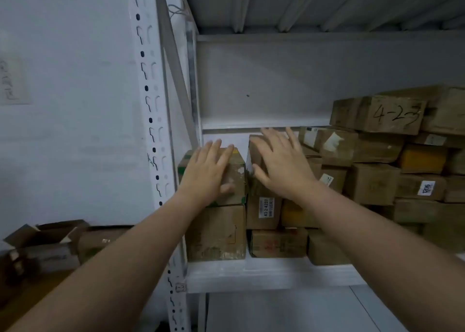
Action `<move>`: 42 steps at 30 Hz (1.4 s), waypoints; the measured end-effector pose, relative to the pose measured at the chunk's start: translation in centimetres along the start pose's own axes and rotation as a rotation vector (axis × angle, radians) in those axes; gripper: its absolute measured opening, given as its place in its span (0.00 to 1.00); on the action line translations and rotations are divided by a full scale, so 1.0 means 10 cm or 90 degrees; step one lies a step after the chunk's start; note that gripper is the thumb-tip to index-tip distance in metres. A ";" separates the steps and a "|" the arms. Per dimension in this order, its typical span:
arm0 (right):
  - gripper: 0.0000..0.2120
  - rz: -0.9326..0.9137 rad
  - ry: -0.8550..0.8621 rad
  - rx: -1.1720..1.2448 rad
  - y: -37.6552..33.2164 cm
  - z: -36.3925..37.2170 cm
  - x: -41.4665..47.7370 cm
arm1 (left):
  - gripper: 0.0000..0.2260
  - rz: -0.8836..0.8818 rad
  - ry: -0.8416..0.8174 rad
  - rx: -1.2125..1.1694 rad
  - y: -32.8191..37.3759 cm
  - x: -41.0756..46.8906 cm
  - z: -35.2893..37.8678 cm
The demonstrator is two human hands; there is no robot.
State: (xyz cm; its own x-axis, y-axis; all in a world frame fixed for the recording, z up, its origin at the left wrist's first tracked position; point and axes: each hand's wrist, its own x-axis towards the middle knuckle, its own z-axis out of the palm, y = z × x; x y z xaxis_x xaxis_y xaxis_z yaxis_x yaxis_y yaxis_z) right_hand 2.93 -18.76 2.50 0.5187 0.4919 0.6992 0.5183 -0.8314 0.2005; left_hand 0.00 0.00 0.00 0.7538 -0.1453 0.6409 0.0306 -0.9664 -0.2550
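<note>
1. Left hand (208,170), fingers straight, lies flat on the taped box (238,174), which sits on a lower box (216,233) at the shelf's (251,274) left end.
2. Right hand (281,165), fingers straight and spread, covers the tall box (253,213) just at 3 o'clock; this box stands upright.
3. A post (151,105) crowds 9 o'clock and a packed pile (372,183) blocks 3 o'clock, so either box likely only comes out toward 6 o'clock.

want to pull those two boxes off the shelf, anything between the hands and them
Nothing visible. The left hand lies flat on the green-taped box, and the right hand is spread over the labelled box beside it.
</note>
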 end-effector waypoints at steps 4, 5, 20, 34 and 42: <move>0.30 -0.022 0.010 -0.036 0.04 0.24 -0.09 | 0.51 -0.014 -0.052 0.104 -0.03 -0.01 0.37; 0.30 -0.029 0.013 -0.043 0.05 0.31 -0.09 | 0.52 -0.013 -0.045 0.118 -0.03 0.01 0.44; 0.25 -0.006 0.027 0.373 -0.28 0.15 -0.13 | 0.38 0.031 0.230 0.092 -0.08 -0.13 0.71; 0.25 0.128 -0.044 0.310 -0.65 0.55 -0.12 | 0.23 0.024 0.221 -0.061 0.01 -0.46 0.54; 0.22 0.163 0.050 0.376 -0.74 0.59 -0.40 | 0.21 -0.169 0.221 -0.171 -0.02 -0.74 0.35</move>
State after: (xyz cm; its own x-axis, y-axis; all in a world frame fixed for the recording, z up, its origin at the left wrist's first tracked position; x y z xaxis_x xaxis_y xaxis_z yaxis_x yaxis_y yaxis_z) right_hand 1.00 -13.11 -5.84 0.6355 0.2585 0.7276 0.6836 -0.6266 -0.3744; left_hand -3.33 1.97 -7.26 0.4788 0.0953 0.8727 -0.0131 -0.9932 0.1157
